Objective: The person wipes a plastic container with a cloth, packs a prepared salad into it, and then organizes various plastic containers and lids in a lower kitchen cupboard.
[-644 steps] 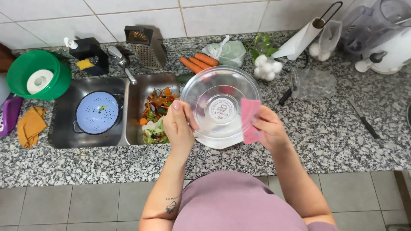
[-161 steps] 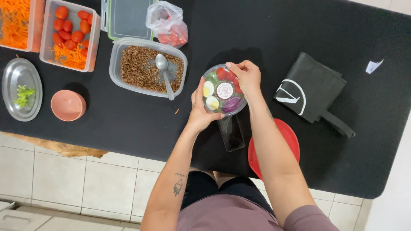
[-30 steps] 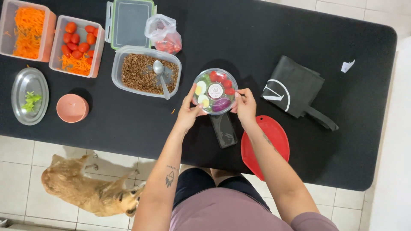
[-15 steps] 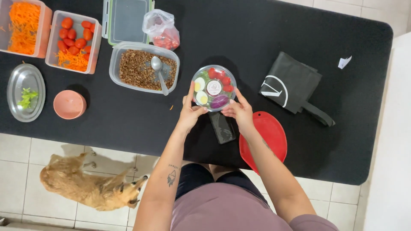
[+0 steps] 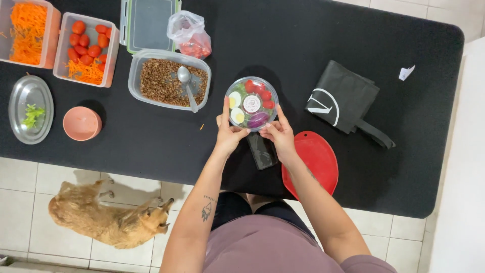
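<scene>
Both hands hold one round salad bowl point(image 5: 251, 103) in the middle of the frame, over the black desk point(image 5: 323, 30). The left hand point(image 5: 228, 132) has its grip closed on the bowl's left rim, thumb up along the side. The right hand point(image 5: 279, 134) has its grip closed on the lower right rim. Two hands probably keep the bowl level, so the egg, tomatoes and onion stay put.

A dark phone point(image 5: 261, 150) lies just below the bowl, and a red lid point(image 5: 313, 161) sits at the desk's lower edge. A tub of grains point(image 5: 166, 81) with a spoon point(image 5: 187, 86) sits left of the bowl. A black bag point(image 5: 343, 98) lies to the right. The upper right of the desk has open room.
</scene>
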